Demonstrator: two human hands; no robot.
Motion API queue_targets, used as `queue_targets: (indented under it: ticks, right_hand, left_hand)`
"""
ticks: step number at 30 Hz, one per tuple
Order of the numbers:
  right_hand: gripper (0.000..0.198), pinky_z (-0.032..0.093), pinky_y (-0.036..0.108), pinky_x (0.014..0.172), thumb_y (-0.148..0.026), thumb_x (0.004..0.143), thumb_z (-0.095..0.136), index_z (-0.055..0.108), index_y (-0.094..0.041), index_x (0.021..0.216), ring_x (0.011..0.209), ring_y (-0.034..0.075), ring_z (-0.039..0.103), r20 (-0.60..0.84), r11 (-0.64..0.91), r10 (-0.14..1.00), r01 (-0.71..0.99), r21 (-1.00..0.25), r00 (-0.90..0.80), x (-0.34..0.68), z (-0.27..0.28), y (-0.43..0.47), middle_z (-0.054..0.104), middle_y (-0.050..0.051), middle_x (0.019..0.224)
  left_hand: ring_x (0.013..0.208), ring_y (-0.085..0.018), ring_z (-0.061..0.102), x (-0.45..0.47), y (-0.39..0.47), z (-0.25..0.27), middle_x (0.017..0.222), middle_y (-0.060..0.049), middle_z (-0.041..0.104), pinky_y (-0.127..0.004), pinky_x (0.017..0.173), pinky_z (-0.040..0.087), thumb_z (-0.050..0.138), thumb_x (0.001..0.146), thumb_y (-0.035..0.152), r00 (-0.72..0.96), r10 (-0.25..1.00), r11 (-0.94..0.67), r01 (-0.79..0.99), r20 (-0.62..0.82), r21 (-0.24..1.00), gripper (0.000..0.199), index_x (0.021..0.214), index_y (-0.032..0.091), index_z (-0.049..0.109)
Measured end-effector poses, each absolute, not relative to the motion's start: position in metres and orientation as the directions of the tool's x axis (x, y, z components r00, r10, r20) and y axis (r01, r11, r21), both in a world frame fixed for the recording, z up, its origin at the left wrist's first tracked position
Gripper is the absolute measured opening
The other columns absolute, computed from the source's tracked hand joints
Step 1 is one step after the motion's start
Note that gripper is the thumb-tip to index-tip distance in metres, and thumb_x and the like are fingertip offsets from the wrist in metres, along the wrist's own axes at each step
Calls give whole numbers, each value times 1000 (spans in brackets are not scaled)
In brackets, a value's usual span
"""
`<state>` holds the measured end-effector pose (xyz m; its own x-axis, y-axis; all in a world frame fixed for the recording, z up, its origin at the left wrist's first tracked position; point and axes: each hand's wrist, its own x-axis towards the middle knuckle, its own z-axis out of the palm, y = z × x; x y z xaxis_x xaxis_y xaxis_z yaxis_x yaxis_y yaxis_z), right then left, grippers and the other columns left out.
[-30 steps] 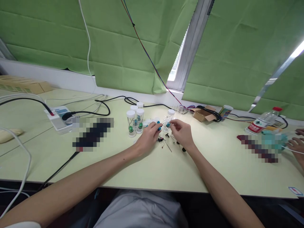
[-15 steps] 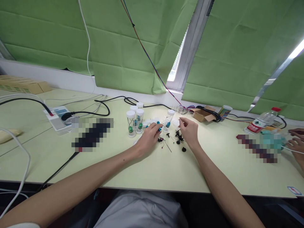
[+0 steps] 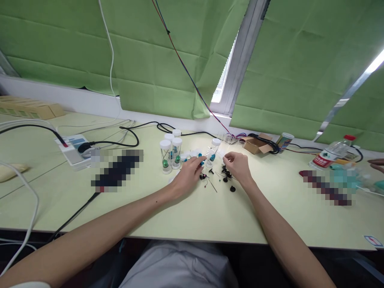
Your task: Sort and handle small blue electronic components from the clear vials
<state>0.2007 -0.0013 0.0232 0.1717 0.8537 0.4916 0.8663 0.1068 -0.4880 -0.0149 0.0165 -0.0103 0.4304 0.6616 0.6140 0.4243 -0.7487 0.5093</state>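
My left hand [image 3: 188,173] is closed, its thumb and fingers pinching a small blue piece [image 3: 201,163]. Across from it, my right hand [image 3: 237,165] has its fingertips pressed together above a cluster of small black pieces [image 3: 227,173]; what they hold, if anything, is too small to make out. A clear tube with a white cap [image 3: 212,153] and a blue part inside stands between the hands. To the left, several clear white-capped tubes [image 3: 165,156] hold green or blue parts and thin rods. Thin metal rods [image 3: 213,185] and a round black disc [image 3: 232,189] lie on the table.
A small cardboard box [image 3: 255,145] with black cable, a printed can [image 3: 285,142] and a red-capped bottle [image 3: 331,153] stand at the back right. A power strip [image 3: 72,150] lies left. Another person's hand [image 3: 377,164] shows at the right edge.
My right hand has come down slightly and a little left, toward the black pieces. My left hand is nearly still. The other person's hands have mostly drawn out of view at right.
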Motion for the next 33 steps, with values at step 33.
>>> queue_targets:
  ticks: [33]
  right_hand:
    - [16,36,26,54,-8,74,58,70,-18,70,70,21,62,152,-79,982,970,-228,115,206,12,-3,68,11,78]
  left_hand:
    - [85,-20,66,-14,18,-10,101,-8,68,-35,77,54,49,93,19,410,705,-709,395,578,585,34,125,20,61]
